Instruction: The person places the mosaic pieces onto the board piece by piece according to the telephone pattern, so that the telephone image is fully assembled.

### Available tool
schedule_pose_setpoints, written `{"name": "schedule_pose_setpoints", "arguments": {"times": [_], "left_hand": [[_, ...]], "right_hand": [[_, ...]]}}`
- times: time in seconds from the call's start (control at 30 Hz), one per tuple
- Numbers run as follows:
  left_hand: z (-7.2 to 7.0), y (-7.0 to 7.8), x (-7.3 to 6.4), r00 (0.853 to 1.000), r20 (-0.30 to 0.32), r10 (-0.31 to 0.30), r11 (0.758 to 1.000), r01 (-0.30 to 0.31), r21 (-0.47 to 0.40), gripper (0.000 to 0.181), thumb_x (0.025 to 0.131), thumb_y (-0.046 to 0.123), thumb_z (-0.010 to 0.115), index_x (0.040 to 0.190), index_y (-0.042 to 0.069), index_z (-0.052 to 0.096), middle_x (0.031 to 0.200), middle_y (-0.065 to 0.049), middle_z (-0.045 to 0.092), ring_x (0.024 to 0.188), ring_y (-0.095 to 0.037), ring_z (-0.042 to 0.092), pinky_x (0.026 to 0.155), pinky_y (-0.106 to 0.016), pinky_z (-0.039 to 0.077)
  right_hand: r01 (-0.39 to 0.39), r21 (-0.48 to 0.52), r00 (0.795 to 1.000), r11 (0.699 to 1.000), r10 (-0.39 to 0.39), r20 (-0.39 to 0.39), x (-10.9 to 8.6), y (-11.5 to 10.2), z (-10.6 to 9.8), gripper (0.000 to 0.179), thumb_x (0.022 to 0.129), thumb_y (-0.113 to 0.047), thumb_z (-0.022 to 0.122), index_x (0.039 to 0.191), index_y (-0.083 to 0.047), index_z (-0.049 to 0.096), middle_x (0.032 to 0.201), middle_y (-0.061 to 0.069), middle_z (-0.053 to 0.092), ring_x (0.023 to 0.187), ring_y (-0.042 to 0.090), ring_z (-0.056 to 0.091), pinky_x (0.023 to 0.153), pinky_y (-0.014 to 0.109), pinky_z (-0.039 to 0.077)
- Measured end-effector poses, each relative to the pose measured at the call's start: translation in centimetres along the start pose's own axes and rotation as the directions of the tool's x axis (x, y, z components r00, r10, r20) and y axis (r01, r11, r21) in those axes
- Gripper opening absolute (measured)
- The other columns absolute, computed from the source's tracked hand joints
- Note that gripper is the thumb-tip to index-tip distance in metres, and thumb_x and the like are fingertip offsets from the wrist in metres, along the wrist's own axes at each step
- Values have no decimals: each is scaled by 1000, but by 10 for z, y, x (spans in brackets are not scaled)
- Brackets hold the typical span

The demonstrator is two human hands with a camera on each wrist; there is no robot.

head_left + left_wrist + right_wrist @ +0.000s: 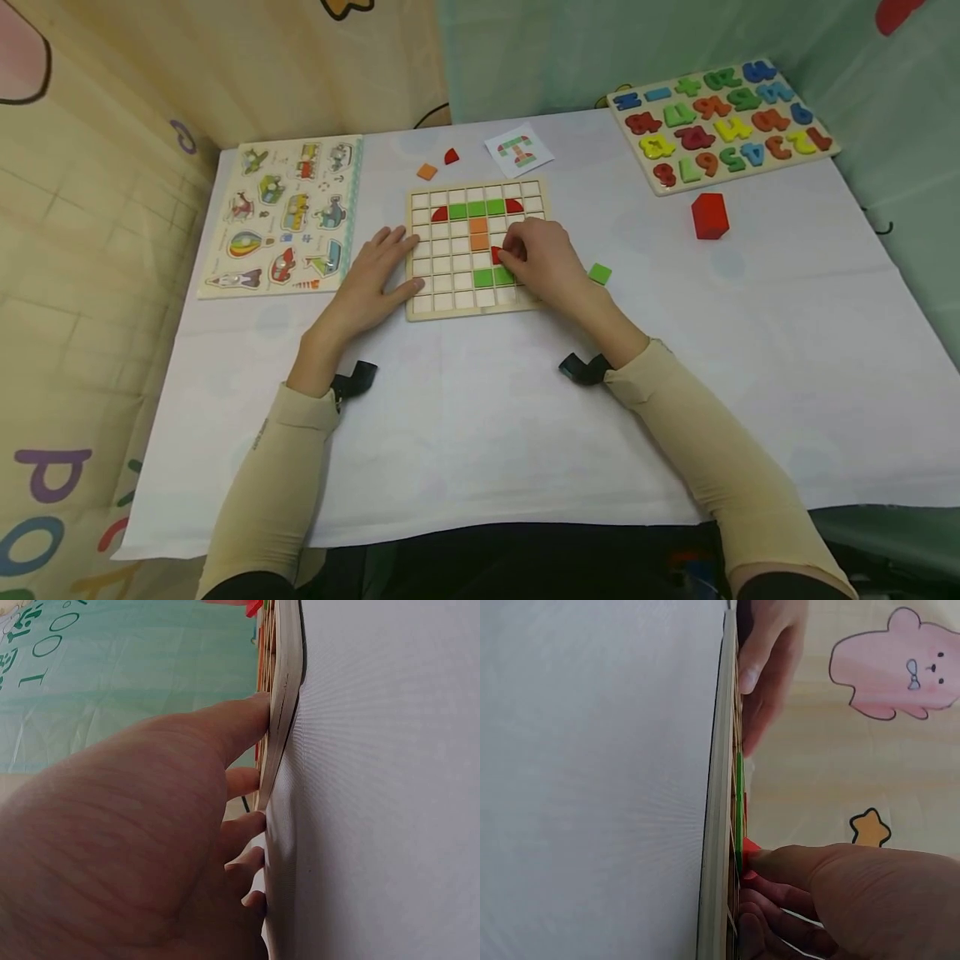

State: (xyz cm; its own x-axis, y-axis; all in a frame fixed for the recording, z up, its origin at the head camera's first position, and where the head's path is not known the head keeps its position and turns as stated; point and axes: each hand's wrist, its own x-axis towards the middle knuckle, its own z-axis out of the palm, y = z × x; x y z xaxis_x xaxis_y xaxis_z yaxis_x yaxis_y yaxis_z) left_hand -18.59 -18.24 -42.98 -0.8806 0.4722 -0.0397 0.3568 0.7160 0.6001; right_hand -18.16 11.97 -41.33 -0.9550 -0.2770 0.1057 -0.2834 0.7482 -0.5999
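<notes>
A wooden grid board [442, 301] lies mid-table, bearing green squares [476, 209] between two red quarter-circle pieces, two orange squares [478, 233] below them, and green squares [492, 277] lower down. My left hand [366, 282] rests at the board's left edge, fingers spread and thumb touching the frame. Over the board's right half, my right hand [551, 260] pinches a small red piece [751, 845] between thumb and fingers, just above the lower green squares. Its full shape is hidden by the fingertips. A pattern card [519, 151] lies behind the board.
Loose pieces lie around the board: an orange square [427, 172], a red quarter-circle [451, 156] and a green square [599, 273]. A vehicle puzzle [281, 217] stands left, a number puzzle [720, 125] back right, with a red block [709, 217] in front of it.
</notes>
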Motion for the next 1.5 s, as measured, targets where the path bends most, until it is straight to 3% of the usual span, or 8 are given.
{"name": "schedule_pose_setpoints", "arguments": {"times": [0.1, 0.27, 0.63, 0.83, 1.17, 1.5], "left_hand": [[0, -1, -1, 1000, -2, -2, 1000, 2, -1, 71, 104, 34, 66, 165, 11, 36, 176, -12, 21, 166, -32, 5, 134, -56, 4], [0, -1, -1, 1000, -4, -7, 1000, 7, -1, 71, 104, 35, 67, 165, 12, 37, 176, -11, 21, 166, -31, 4, 134, -56, 4], [0, -3, -3, 1000, -8, -2, 1000, 1, -8, 71, 104, 33, 67, 164, 11, 38, 176, -12, 22, 166, -31, 5, 134, -54, 3], [2, -4, -3, 1000, -2, -5, 1000, 5, -8, 71, 104, 32, 67, 165, 11, 37, 176, -12, 21, 166, -32, 5, 134, -56, 4], [1, -4, -2, 1000, -1, -1, 1000, 1, 0, 72, 104, 35, 67, 165, 13, 37, 176, -10, 21, 166, -30, 5, 134, -56, 4], [0, -2, 0, 1000, -4, 3, 1000, -3, 2, 72, 104, 34, 68, 165, 12, 37, 176, -11, 21, 166, -31, 5, 134, -56, 5]], "right_hand": [[-1, 11, 1000, 1000, 1, 2, 1, -2, 1, 13, 99, -15, 74, 106, -4, 73, 95, 9, 67, 84, 24, 61, 79, 35, 50], [49, 5, 996, 999, -49, 76, 2, -4, 1, 20, 100, -11, 73, 119, -7, 77, 111, 10, 68, 95, 24, 65, 87, 38, 54], [118, 3, 988, 993, -118, 96, 3, -5, 3, 17, 99, -9, 74, 114, -3, 79, 112, 12, 71, 98, 24, 68, 89, 36, 57], [110, 49, 988, 993, -114, 101, -2, 0, -2, 19, 99, -12, 73, 117, -4, 78, 111, 12, 71, 95, 24, 67, 85, 36, 58], [-7, 166, 1000, 986, 10, -16, -25, 34, -31, 20, 97, -12, 76, 114, -2, 77, 108, 11, 73, 97, 24, 65, 87, 40, 59], [-163, 95, 985, 982, 158, 63, -28, 45, -49, 39, 85, -22, 90, 116, -4, 75, 108, 13, 70, 100, 28, 59, 90, 40, 51]]}}
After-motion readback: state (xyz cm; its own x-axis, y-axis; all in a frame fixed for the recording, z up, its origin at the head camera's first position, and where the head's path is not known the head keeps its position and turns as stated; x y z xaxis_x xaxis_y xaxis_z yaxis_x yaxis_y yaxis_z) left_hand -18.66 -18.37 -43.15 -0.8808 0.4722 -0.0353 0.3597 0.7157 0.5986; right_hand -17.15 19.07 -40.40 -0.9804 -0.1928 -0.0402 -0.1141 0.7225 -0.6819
